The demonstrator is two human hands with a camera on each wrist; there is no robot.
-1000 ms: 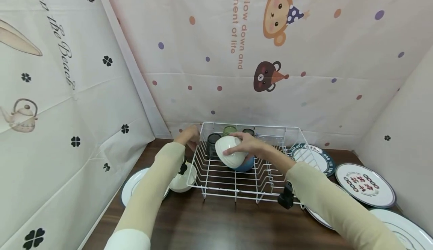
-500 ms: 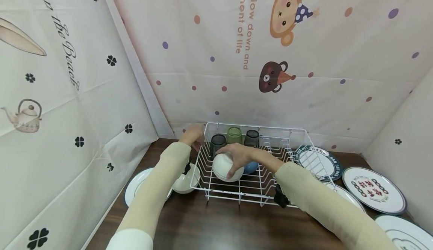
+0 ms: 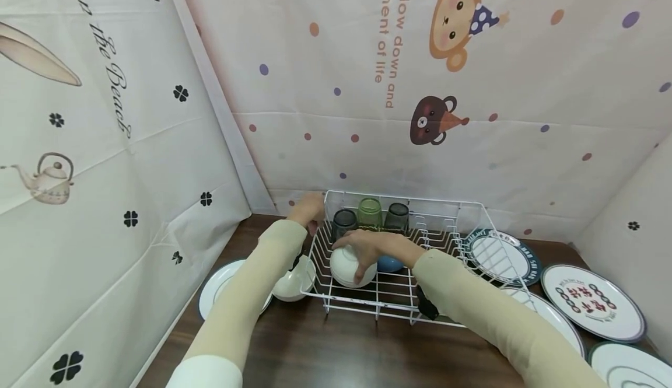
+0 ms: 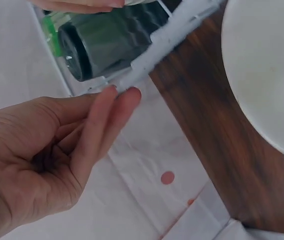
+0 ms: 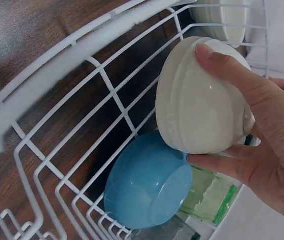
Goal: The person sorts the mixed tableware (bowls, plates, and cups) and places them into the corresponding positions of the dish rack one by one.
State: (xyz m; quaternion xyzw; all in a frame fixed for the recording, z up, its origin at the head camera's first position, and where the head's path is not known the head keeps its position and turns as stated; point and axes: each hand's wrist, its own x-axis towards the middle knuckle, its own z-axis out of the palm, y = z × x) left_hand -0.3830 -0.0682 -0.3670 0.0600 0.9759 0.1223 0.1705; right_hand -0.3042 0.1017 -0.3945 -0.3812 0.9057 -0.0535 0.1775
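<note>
My right hand (image 3: 362, 248) spreads over an upturned white bowl (image 5: 201, 100) and grips it inside the white wire dish rack (image 3: 341, 300). The thumb lies on one side of the bowl, the fingers on the other. Right beside it sits an upturned blue bowl (image 5: 149, 182), partly hidden by my hand in the head view. My left hand (image 4: 57, 145) pinches the rack's rim at its left back corner. Behind the bowls stand a dark glass (image 3: 344, 222), a green glass (image 3: 370, 213) and another dark glass (image 3: 396, 217), all upside down.
Outside the rack's left side are a white bowl (image 3: 294, 281) and a white plate (image 3: 217, 283), partly behind my left arm. Several rimmed plates lie to the right, among them one with red print (image 3: 593, 301). Patterned cloth (image 3: 325, 73) walls off the dark wooden table (image 3: 315, 353).
My right hand has lowered the white bowl from above the blue one to the rack's left front, turning it upside down. My left hand has stayed at the rack's corner.
</note>
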